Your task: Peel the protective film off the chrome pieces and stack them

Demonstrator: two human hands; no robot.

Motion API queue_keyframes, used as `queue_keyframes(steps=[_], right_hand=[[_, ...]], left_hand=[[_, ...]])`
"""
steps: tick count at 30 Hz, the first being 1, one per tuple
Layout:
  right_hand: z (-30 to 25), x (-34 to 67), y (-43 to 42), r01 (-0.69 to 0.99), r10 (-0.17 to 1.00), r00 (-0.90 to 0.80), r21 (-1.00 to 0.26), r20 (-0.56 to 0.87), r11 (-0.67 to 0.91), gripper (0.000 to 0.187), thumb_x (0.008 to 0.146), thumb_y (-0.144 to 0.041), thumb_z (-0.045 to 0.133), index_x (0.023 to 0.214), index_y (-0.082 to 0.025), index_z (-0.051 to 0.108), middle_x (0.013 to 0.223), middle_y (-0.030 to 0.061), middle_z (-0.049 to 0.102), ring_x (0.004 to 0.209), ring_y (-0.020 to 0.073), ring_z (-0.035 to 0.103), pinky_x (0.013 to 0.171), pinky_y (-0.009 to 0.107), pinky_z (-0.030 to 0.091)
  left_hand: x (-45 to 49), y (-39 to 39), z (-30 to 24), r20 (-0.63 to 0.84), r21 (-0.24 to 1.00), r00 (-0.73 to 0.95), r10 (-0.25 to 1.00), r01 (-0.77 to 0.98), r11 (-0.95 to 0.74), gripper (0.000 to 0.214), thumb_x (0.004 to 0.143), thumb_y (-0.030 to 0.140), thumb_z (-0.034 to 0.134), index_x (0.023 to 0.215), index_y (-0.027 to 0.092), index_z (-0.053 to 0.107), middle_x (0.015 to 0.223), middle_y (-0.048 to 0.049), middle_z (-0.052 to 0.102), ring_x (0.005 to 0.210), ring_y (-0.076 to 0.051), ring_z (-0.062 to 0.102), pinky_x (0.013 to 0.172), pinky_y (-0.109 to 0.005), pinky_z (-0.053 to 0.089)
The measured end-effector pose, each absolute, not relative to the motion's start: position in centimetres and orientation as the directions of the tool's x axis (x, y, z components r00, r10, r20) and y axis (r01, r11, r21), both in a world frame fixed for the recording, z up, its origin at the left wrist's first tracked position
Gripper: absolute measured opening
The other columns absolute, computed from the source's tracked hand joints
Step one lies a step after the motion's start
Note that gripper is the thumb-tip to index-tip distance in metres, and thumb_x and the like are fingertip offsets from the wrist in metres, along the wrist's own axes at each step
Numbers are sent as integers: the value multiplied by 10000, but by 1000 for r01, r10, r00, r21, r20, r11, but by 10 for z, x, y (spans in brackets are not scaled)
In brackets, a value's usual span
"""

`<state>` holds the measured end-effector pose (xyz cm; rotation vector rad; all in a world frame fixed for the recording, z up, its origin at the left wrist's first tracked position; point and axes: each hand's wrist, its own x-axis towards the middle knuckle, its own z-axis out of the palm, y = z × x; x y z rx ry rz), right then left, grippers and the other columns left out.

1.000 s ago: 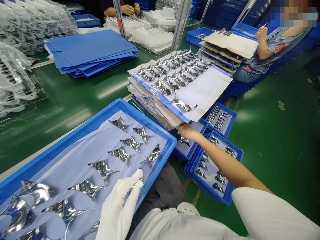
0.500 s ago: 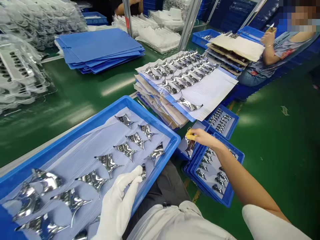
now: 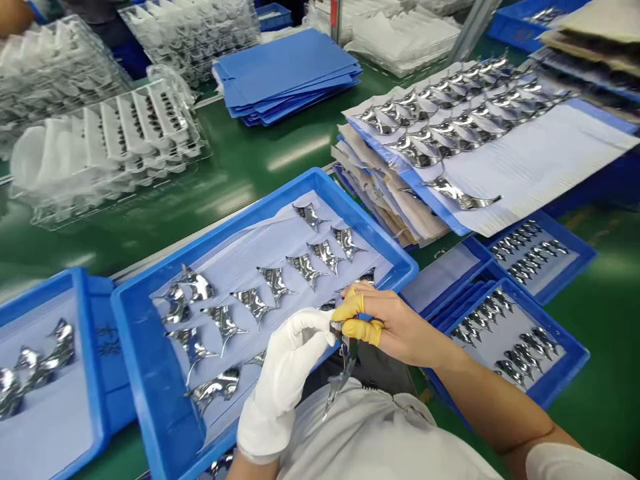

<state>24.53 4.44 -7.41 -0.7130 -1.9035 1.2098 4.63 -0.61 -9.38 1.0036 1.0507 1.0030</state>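
Observation:
My left hand [image 3: 287,377], in a white glove, and my right hand [image 3: 387,323], with yellow covers on thumb and finger, meet over the front edge of a blue tray [image 3: 131,373]. Both are closed on a shiny chrome part [image 3: 341,380], whose curved, pointed end hangs below the fingers. Its upper portion is hidden by them, so I cannot tell whether one piece or two are held. On the tray's white sheet lie several similar pointed chrome parts [image 3: 253,303], spaced apart, partly covered by my gloved hand at the near side.
Stacked sheets bear rows of chrome parts [image 3: 450,137] at the back right. More parts fill the lower blue trays [image 3: 575,373] at right and the tray [image 3: 93,347] at left. Blue sheets [image 3: 290,67] and clear plastic packs [image 3: 110,147] lie on the green table.
My right hand has come from the lower trays at right, carrying a chrome part, to meet my left hand. My left hand has lifted off the tray. The view has turned left.

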Motion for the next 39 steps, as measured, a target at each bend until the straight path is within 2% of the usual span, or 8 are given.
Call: queue_keyframes(steps=[12,17,21,25,28,31,36,39], right_hand=[[-74,223,41,-2,742,-558,-894,372,447,108,989,-220,579,1039,-184,668,883,43,694,813,151,549,916,369,423],[-76,216,39,-26,752,-545,-904,370,426,149,986,-283,588,1016,-189,700,824,44,680,789,158,548,893,377,429],[-80,208,33,-130,883,-442,-985,159,113,144,948,-335,645,953,-212,721,857,33,702,787,150,589,800,324,470],[-81,194,33,-358,957,-254,-905,-141,-229,159,877,-369,726,905,-218,684,775,-5,704,693,130,625,710,272,505],[-83,181,36,-477,963,-172,-839,-205,-264,209,865,-401,723,862,-208,643,707,-20,679,659,136,622,755,292,521],[-88,168,32,-473,944,-175,-817,-281,-331,287,833,-456,735,844,-195,616,709,-18,656,674,142,613,782,299,510],[-91,158,16,-392,892,-283,-806,-352,-443,351,777,-459,783,870,-206,559,664,-54,545,637,108,520,690,240,463],[-86,159,11,-328,900,-298,-852,-317,-409,359,732,-417,822,801,-201,543,698,-45,531,638,102,496,648,227,450]], left_hand=[[27,-18,-91,-219,952,128,967,-190,240,38,859,247,724,862,248,686,915,17,647,878,-126,592,833,-228,474],[29,-17,-86,-239,960,63,969,-134,246,100,866,288,714,813,229,655,841,19,620,768,-121,569,714,-226,475],[28,-13,-84,-242,952,-6,970,-192,237,174,936,320,608,825,212,689,825,-14,641,773,-147,595,762,-271,497],[24,-16,-86,-230,959,-181,956,-211,190,261,930,413,589,956,208,748,848,-45,692,796,-183,643,855,-333,528],[26,-23,-92,-218,964,-262,940,-206,166,379,824,542,685,1027,228,746,1058,-78,724,1014,-258,667,924,-383,533],[31,-28,-98,-207,967,-307,929,-205,148,487,683,456,843,1109,264,705,1112,-51,717,1071,-268,659,963,-399,519],[33,-28,-102,-110,984,-580,807,-180,5,169,813,301,765,970,273,709,886,43,700,782,-127,635,778,-259,516],[29,-24,-97,-106,970,-609,786,-239,-54,179,798,315,783,959,253,739,904,23,726,867,-146,655,834,-269,521]])
